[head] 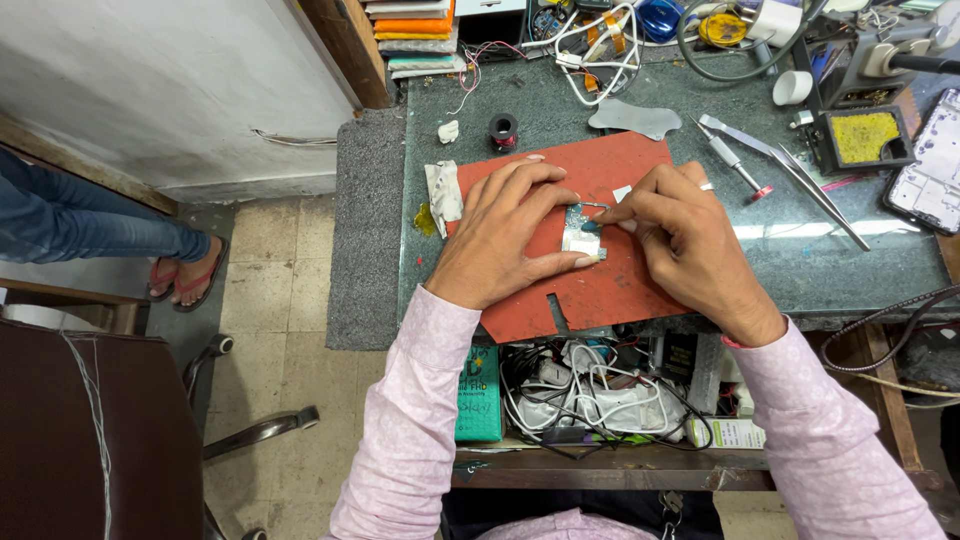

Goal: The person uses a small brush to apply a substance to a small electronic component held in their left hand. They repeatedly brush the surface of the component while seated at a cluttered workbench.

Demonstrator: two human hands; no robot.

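At the centre of the frame, a small flat circuit board with silvery metal shields and a blue patch (583,236) lies on a red rubbery work mat (590,290), which rests on a dark grey-green stone-topped bench (860,260).

The left hand (505,235) is spread flat over the mat, thumb and forefinger closed lightly against the board's left and lower edges, pinning it in place. The right hand (680,235) comes in from the right with thumb and forefinger pinched together at the board's upper right corner; whether they hold a tiny part or tool there, I cannot tell. A ring shows on 1 finger of that hand.

The board looks light, thin and stiff, and probably fragile: it is best held by its bare edges, not by the shields or any small parts on its face.

To the right of the hands lie long steel tweezers (800,175) and a slim screwdriver with a red tip (740,165). A yellow sponge in a black tray (862,137) sits at the upper right, and a small spool of dark wire (503,130) at upper centre. Below the bench edge, an open drawer holds tangled white cables (590,395).
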